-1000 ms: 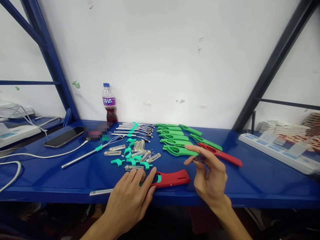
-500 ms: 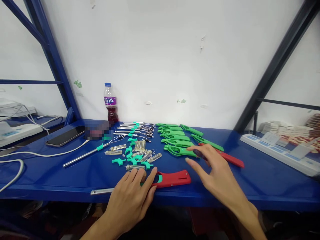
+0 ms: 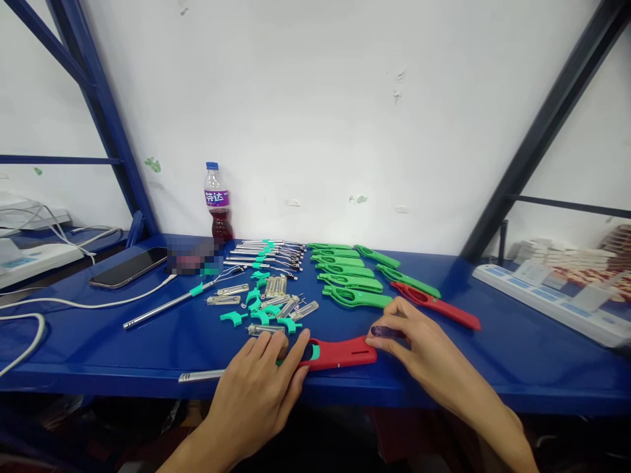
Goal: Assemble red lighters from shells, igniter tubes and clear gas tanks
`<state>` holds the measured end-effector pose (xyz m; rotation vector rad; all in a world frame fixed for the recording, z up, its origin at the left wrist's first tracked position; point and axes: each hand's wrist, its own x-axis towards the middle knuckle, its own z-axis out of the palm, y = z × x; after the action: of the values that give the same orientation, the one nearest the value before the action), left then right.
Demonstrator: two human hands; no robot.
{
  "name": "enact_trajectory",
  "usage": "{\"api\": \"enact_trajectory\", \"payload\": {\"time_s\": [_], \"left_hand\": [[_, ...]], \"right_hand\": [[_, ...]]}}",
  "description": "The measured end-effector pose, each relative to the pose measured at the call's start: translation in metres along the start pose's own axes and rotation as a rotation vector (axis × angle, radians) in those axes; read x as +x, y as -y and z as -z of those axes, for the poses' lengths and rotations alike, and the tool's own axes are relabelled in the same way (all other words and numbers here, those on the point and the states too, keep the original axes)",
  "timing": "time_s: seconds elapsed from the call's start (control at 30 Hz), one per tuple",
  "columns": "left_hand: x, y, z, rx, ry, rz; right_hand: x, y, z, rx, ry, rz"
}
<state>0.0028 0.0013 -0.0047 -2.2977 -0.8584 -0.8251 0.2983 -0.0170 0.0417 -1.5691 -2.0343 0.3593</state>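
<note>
Near the table's front edge lies a red long-nosed gas lighter, its silver metal tube pointing left and a teal trigger showing in its loop. My left hand is closed over the middle of it, hiding the part between tube and trigger. At the lighter's right end, my right hand pinches a small dark purple object between thumb and bent fingers; its exact kind is unclear. Thumb and fingertips are at the lighter's end. Beyond my left hand lie loose teal triggers and clear fuel tanks.
Green lighter shells and a red shell lie at centre right. Metal tubes with wires are lined up behind. A drink bottle, phone and white cable are left; a power strip is right.
My right hand has moved down and slightly left to the lighter's right end, its fingers drawn closer together on the dark purple object. My left hand and the lighter stay in place.
</note>
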Motion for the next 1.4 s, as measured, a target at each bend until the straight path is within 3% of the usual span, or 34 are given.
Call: {"api": "enact_trajectory", "payload": {"time_s": [0.6, 1.4], "left_hand": [[-0.0008, -0.0006, 0.0008, -0.012, 0.047, 0.013], [0.0039, 0.0013, 0.0061, -0.011, 0.227, 0.036]], "right_hand": [[0.0012, 0.0002, -0.0026, 0.057, -0.035, 0.036], [0.0065, -0.0006, -0.0104, 0.120, -0.112, 0.031]]}}
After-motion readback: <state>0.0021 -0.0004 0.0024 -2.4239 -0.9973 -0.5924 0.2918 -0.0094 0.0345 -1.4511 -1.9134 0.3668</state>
